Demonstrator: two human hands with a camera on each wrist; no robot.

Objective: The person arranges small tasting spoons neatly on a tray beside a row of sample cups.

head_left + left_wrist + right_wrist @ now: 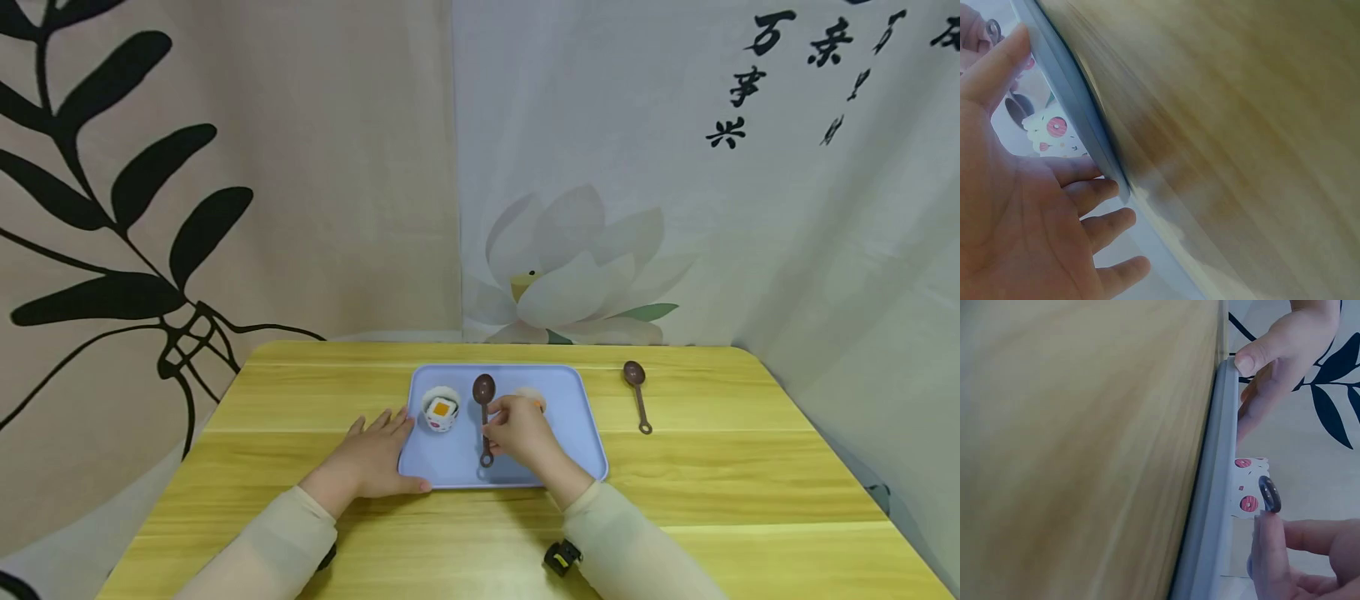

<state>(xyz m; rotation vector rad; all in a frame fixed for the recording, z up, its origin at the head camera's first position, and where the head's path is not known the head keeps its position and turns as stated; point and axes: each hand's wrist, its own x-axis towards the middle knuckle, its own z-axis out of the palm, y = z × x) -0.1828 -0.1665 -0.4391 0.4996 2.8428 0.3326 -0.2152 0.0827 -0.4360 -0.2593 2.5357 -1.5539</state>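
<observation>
My right hand (pixel 527 432) pinches the handle of a brown spoon (pixel 484 389) above the light blue tray (pixel 450 473), bowl end pointing away from me. In the right wrist view the spoon's ring end (pixel 1270 494) sticks out past the fingertips. Spread around the tray's near left corner, my left hand (pixel 371 462) touches the rim with its thumb at the front and fingers at the side. A small patterned paper cup (pixel 440 425) stands on the tray's left, with a white block bearing an orange square (pixel 442 409) in it. Behind my right hand, a pale round thing (pixel 532 393) is mostly hidden.
A second brown spoon (pixel 636 377) lies on the wooden table (pixel 712 483) to the right of the tray. Printed curtains (pixel 360 208) hang behind the table's far edge. A small black device (pixel 562 557) sits at my right sleeve.
</observation>
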